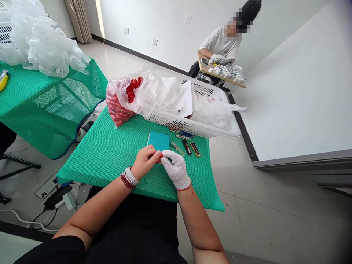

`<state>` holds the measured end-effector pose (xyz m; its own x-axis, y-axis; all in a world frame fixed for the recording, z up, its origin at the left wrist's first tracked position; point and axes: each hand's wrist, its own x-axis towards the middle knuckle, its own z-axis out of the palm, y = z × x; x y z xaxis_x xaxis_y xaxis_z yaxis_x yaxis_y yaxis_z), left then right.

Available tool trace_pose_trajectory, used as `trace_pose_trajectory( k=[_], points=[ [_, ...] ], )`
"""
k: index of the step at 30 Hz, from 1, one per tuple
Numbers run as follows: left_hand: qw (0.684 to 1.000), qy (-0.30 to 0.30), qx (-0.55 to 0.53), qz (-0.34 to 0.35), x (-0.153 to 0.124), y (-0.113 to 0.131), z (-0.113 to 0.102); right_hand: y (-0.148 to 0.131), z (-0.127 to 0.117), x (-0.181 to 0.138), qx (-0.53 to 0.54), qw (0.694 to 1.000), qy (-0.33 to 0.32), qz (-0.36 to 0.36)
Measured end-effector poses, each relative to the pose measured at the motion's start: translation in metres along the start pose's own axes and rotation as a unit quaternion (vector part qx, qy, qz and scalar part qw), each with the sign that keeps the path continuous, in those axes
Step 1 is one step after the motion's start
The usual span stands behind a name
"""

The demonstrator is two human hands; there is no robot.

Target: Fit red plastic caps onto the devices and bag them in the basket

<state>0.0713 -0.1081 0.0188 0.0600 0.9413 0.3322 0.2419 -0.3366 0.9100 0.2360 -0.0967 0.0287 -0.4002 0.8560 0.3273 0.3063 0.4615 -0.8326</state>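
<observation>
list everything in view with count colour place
green-covered tables: two, green, centre and left
red piece: one, red, over centre table
flat rectangle: one, blue, beyond it
slim items: several, mixed, right of rectangle
baskets: two, white, back centre, upper left
bag of red pieces: one, clear, at centre basket's left
plastic bags: several, whitish, in centre basket, on left table
electronics: several, black and white, lower left
yellow tool: one, yellow, left edge
wall plates: three, white, back wall
curtain: one, brown, top left
co-worker: one, white top, upper right
wooden table: one, tan, under white items
left hand: one, bare, pinching red piece
right hand: one, white-gloved, pinching red piece
</observation>
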Motion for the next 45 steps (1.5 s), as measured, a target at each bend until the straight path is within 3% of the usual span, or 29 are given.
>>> trace_pose_trajectory(
  k=[8, 19, 31, 41, 45],
  points=[
    [0.999, 0.036, -0.022, 0.016, 0.0, 0.0, 0.0, -0.002, 0.0, 0.002, 0.031, 0.999, -0.006, 0.019],
    [1.0, 0.008, -0.016, -0.016, 0.0, 0.002, -0.001, -0.005, -0.002, 0.002, 0.059, 0.997, -0.033, 0.036],
    [0.999, 0.005, -0.039, 0.001, 0.0, -0.001, 0.0, 0.014, 0.002, -0.004, 0.156, 0.984, 0.017, 0.084],
    [0.997, 0.005, -0.003, 0.073, -0.003, 0.0, 0.003, 0.014, 0.0, -0.005, 0.289, 0.946, 0.085, 0.12],
    [0.995, 0.034, 0.001, 0.091, -0.004, -0.003, 0.004, 0.013, 0.001, -0.005, 0.298, 0.943, 0.064, 0.131]
  ],
)
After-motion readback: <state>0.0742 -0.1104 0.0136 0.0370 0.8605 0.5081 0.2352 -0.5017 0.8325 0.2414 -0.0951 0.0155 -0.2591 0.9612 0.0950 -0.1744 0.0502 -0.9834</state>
